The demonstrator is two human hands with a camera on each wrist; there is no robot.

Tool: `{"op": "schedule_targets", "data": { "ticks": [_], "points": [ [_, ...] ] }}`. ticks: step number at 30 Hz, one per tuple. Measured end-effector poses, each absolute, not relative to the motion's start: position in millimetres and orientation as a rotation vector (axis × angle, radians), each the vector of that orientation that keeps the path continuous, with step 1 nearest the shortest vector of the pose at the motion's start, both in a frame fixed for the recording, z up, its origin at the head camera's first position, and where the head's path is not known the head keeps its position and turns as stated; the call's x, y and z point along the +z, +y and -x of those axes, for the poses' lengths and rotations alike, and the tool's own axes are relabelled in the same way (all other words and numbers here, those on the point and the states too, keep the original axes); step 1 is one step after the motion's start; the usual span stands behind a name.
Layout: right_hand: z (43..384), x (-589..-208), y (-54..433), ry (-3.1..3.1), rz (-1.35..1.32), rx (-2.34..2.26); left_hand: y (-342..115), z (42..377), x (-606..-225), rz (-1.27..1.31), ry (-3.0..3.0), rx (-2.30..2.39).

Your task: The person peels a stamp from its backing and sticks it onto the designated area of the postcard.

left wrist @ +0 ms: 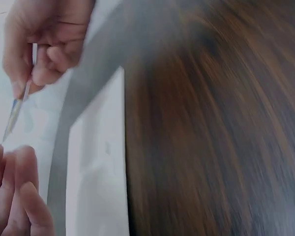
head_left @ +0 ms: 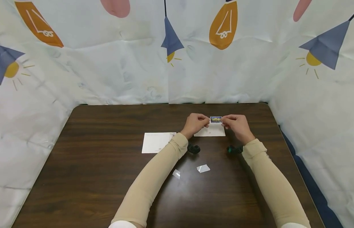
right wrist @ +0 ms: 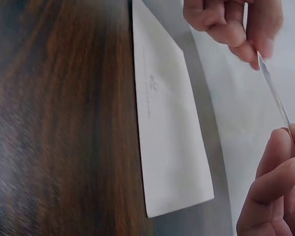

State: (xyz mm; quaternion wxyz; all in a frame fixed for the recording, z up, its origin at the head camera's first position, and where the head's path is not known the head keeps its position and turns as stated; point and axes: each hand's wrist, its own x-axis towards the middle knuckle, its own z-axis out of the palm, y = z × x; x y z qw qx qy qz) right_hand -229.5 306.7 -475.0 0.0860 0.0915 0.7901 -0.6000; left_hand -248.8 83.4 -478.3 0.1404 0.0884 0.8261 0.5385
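Observation:
Between my two hands is a small stamp (head_left: 215,119) with a white border and a blue and yellow picture, held above a white envelope or card (head_left: 212,130). My left hand (head_left: 195,124) pinches its left edge with thumb and fingertips. At the opposite edge, my right hand (head_left: 238,126) pinches it the same way. Both wrist views show the stamp (right wrist: 273,91) nearly edge-on, as a thin strip stretched from hand to hand. Beneath it, apart from the stamp, the white envelope or card (left wrist: 98,162) lies flat on the table.
A second white envelope or card (head_left: 155,142) with small printing lies to the left, partly behind my left sleeve. Two small shiny clear or whitish pieces (head_left: 203,168) lie nearer on the dark wooden table (head_left: 94,164). A patterned white cloth (head_left: 122,72) hangs behind.

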Motion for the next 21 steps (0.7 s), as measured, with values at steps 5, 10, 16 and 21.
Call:
{"op": "schedule_targets", "data": {
  "ticks": [5, 10, 16, 21],
  "points": [
    [238.3, -479.4, 310.3, 2.318, -0.29, -1.817, 76.5, 246.6, -479.8, -0.418, 2.663, 1.304],
    [246.3, -483.9, 315.4, 2.316, -0.304, -1.782, 71.1, 241.9, -480.4, -0.663, 2.834, 0.987],
    [253.7, -487.6, 318.0, 2.296, -0.343, -1.722, 68.9, 237.3, -485.6, -0.887, 2.875, 0.547],
    [258.2, -490.7, 316.4, 2.313, -0.334, -1.647, 69.0, 234.7, -490.2, -0.907, 2.828, 0.322]
  ]
}}
